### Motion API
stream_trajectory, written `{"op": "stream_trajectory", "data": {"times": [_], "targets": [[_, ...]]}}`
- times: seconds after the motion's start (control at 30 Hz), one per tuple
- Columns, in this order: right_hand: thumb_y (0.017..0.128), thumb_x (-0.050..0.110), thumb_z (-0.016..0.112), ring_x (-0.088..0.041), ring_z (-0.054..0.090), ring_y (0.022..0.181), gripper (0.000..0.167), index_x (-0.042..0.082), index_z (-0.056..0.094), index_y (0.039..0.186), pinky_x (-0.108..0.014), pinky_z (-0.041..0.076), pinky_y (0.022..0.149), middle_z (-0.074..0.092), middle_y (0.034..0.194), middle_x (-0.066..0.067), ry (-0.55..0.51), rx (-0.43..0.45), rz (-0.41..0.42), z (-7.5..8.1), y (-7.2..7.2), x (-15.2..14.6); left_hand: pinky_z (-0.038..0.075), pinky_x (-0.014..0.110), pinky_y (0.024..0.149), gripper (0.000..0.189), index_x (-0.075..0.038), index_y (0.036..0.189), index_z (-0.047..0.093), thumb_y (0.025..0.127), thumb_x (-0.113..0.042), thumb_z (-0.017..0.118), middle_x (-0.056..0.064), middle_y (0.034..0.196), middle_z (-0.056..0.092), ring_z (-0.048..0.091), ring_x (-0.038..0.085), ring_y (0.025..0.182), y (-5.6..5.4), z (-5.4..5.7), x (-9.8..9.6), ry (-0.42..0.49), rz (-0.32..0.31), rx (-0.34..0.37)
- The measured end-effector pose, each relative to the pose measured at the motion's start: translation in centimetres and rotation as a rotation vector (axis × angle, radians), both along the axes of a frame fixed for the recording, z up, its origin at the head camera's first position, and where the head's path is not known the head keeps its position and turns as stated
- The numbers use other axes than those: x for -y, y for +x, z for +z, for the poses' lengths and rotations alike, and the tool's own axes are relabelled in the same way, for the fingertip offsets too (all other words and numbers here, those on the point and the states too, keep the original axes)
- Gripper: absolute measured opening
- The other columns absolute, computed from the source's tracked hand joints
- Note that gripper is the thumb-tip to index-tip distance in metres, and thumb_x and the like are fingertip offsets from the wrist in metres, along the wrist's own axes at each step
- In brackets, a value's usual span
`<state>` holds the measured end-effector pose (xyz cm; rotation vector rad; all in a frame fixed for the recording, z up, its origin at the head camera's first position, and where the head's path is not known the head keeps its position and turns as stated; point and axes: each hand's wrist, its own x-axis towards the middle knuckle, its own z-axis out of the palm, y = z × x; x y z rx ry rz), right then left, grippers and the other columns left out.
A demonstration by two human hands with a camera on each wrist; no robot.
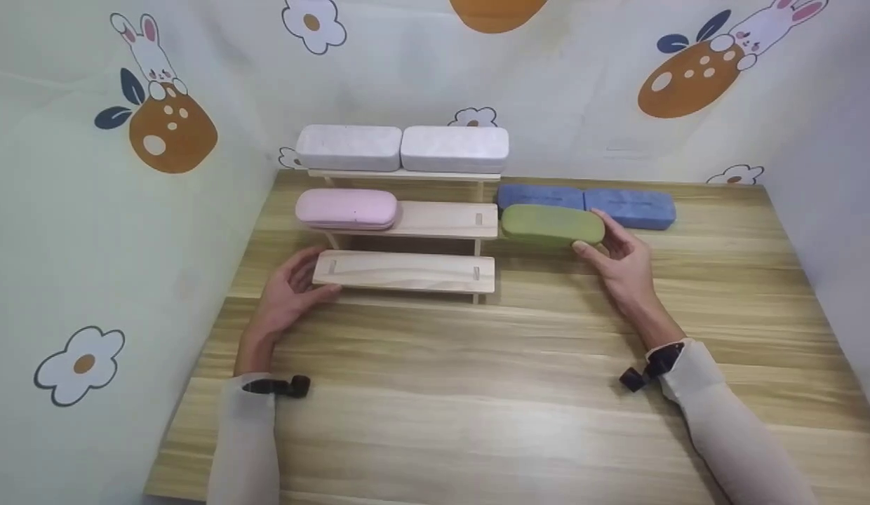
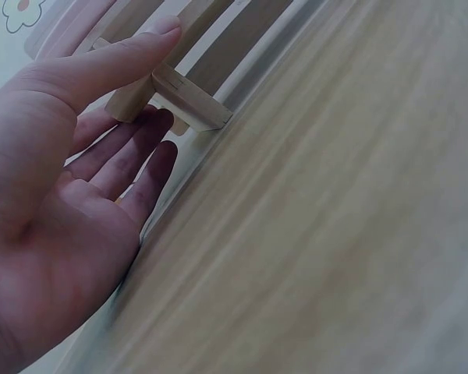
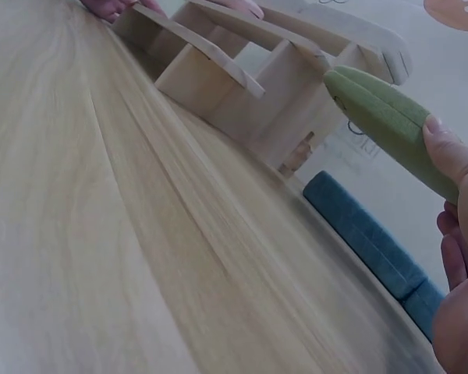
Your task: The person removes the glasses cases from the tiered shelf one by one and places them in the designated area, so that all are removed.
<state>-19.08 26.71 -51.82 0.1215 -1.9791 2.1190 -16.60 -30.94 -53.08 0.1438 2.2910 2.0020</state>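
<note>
A three-tier wooden display rack (image 1: 407,272) stands on the table. My left hand (image 1: 284,298) grips the left end of its lowest board, the thumb on the board and the fingers curled beneath it in the left wrist view. To the right of the rack, my right hand (image 1: 628,273) pinches the right end of a green glasses case (image 1: 551,223) between thumb and fingers. The right wrist view shows this green case (image 3: 386,125) held up off the table, its far end near the rack's middle tier. A pink glasses case (image 1: 346,208) rests on the left half of that tier.
Two whitish glasses cases (image 1: 349,147) sit side by side on the top tier. Behind the green case, two blue cases (image 1: 631,209) lie end to end on the wood-grain table (image 1: 435,393). A patterned cloth (image 1: 561,91) hangs at the back and sides.
</note>
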Motion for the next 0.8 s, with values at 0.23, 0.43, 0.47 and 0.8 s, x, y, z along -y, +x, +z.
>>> {"op": "stream_trajectory", "data": {"times": [0.23,0.43,0.47,0.8], "targets": [[0.089,0.001,0.088,-0.010,0.066,0.131,0.070,0.000,0.059,0.152,-0.021,0.054,0.114,0.064,0.154,-0.015,0.077,0.035,-0.012,-0.3,-0.3,0.0,0.046,0.018,0.121,0.086,-0.007,0.161,0.047,0.087,-0.006,0.091,0.016,0.162,0.055,0.052,0.021,0.151,0.1,0.2,-0.1,0.013,-0.004,-0.009],[0.089,0.011,0.091,-0.005,0.067,0.126,0.069,0.007,0.063,0.152,-0.017,0.055,0.109,0.064,0.153,-0.019,0.217,0.047,-0.018,-0.9,-0.5,0.0,0.048,0.019,0.119,0.085,-0.004,0.161,0.047,0.087,-0.001,0.090,0.019,0.159,0.056,0.058,0.014,0.143,0.0,0.1,-0.1,0.025,-0.010,-0.029],[0.089,0.013,0.091,-0.004,0.067,0.126,0.069,0.008,0.063,0.152,-0.016,0.055,0.108,0.065,0.151,-0.019,0.239,0.049,-0.019,-1.0,-0.5,0.0,0.048,0.019,0.119,0.084,-0.004,0.160,0.047,0.087,-0.001,0.090,0.019,0.159,0.057,0.059,0.014,0.143,0.0,0.1,-0.1,0.025,-0.010,-0.032],[0.089,0.015,0.092,-0.003,0.068,0.119,0.070,0.011,0.063,0.152,-0.012,0.055,0.101,0.067,0.149,-0.020,0.342,0.057,-0.037,-1.4,-1.6,-0.2,0.047,0.019,0.120,0.083,-0.006,0.159,0.050,0.087,-0.002,0.091,0.017,0.157,0.058,0.057,0.017,0.145,0.0,0.0,-0.1,0.034,-0.013,-0.033]]}}
